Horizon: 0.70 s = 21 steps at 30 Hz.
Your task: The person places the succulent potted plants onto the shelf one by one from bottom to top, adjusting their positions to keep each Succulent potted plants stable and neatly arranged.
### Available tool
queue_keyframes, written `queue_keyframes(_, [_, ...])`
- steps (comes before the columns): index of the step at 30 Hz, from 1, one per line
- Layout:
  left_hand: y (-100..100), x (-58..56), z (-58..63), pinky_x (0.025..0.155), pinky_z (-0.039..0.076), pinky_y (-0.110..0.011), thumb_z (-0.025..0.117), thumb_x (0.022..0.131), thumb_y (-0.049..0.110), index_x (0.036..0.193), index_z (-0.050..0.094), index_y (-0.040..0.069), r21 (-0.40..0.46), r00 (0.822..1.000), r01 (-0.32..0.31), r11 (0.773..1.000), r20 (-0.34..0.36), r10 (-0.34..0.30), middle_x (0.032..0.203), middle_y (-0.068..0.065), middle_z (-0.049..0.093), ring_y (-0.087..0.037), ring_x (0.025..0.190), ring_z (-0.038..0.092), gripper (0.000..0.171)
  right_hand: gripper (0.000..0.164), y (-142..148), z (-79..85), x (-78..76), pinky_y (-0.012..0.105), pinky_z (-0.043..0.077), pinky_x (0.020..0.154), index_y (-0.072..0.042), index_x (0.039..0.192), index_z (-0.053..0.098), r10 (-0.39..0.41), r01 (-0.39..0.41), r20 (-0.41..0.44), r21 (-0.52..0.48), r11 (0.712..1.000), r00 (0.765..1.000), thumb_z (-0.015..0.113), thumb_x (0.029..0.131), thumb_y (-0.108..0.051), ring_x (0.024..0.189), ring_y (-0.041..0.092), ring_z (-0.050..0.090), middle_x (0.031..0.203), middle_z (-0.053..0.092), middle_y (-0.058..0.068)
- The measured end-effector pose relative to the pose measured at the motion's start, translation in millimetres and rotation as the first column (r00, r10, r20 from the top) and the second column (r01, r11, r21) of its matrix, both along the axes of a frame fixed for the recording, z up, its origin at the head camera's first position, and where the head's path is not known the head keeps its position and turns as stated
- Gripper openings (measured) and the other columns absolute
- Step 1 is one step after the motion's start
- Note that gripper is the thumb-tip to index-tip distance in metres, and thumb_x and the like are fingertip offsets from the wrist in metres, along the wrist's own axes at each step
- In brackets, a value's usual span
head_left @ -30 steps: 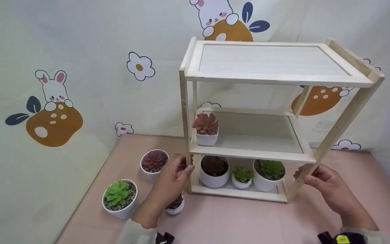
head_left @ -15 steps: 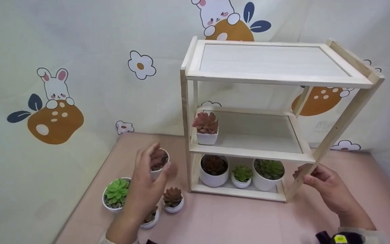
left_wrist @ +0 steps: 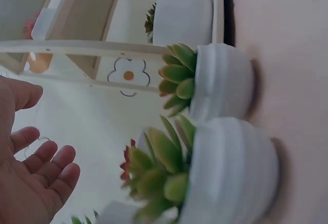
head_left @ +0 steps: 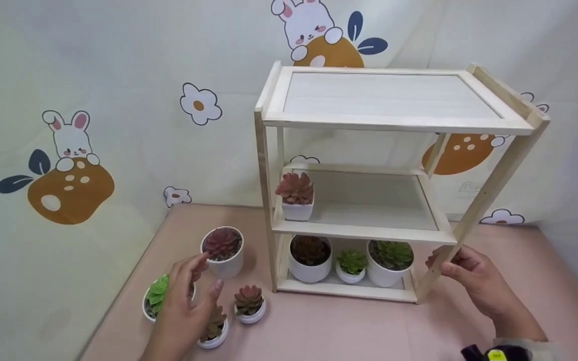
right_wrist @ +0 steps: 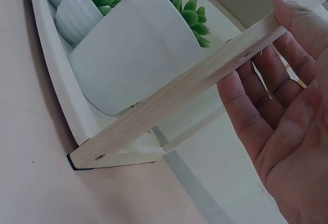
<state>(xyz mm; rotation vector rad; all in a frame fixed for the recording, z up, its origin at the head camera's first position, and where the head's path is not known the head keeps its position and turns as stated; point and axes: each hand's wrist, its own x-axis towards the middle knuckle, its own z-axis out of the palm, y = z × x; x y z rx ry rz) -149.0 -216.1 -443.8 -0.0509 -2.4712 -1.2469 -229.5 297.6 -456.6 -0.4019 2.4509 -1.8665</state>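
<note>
My right hand (head_left: 479, 288) grips the front right post of a wooden shelf rack (head_left: 359, 230), thumb on the near side and fingers behind, as the right wrist view shows on the post (right_wrist: 169, 96). With fingers spread and nothing held, my left hand (head_left: 181, 306) hovers among potted succulents left of the rack. It partly covers a bright green succulent (head_left: 157, 296). Just beyond its fingertips stands a dark red succulent (head_left: 223, 244) in a white pot. Two small succulents, the nearer (left_wrist: 164, 167) and the farther (left_wrist: 179, 80), sit beside this hand.
On the rack's bottom tier stand a brown succulent (head_left: 310, 258), a small green one (head_left: 351, 265) and a larger green one (head_left: 390, 263). A pink succulent (head_left: 296, 195) is at the middle tier's left. Behind the pink table (head_left: 359, 331) hangs a printed cloth (head_left: 128, 70).
My left hand has let go of the rack's left post and moved left, then nearer to me, over the loose pots. My right hand keeps its grip. The head view has shifted slightly.
</note>
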Motion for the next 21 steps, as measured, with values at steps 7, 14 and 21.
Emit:
queue_keyframes(7, [-8, 27.6, -5.8, 0.106, 0.041, -0.028, 0.065, 0.087, 0.048, 0.132, 0.049, 0.018, -0.043, 0.978, -0.073, 0.996, 0.193, 0.080, 0.128, 0.004, 0.050, -0.012, 0.122, 0.049, 0.056, 0.028, -7, -1.0, 1.3, 0.026, 0.053, 0.087, 0.007, 0.121, 0.053, 0.010, -0.010, 0.015, -0.005, 1.000, 1.000, 0.054, 0.097, -0.007, 0.101, 0.017, 0.066, 0.104, 0.066, 0.008])
queue_keyframes(14, [-4, 49.8, -16.3, 0.096, 0.049, -0.032, 0.076, 0.082, 0.030, 0.119, 0.060, 0.009, -0.170, 0.982, -0.160, 0.972, 0.074, 0.175, 0.117, -0.002, 0.058, -0.016, 0.110, 0.056, 0.046, 0.023, -11, -3.4, 0.7, 0.027, 0.054, 0.088, 0.010, 0.116, 0.053, 0.030, -0.030, 0.011, -0.018, 0.999, 0.999, 0.053, 0.097, -0.004, 0.100, 0.017, 0.066, 0.103, 0.067, 0.007])
queue_keyframes(21, [-3, 54.5, -43.6, 0.093, 0.048, -0.044, 0.085, 0.070, 0.027, 0.114, 0.062, 0.003, -0.270, 0.967, -0.232, 0.935, 0.040, 0.252, 0.114, -0.014, 0.058, -0.029, 0.106, 0.055, 0.055, 0.026, -11, -4.9, 1.6, 0.027, 0.054, 0.088, 0.010, 0.117, 0.052, 0.009, -0.009, 0.036, -0.014, 1.000, 0.999, 0.055, 0.096, -0.006, 0.101, 0.016, 0.066, 0.104, 0.067, 0.005])
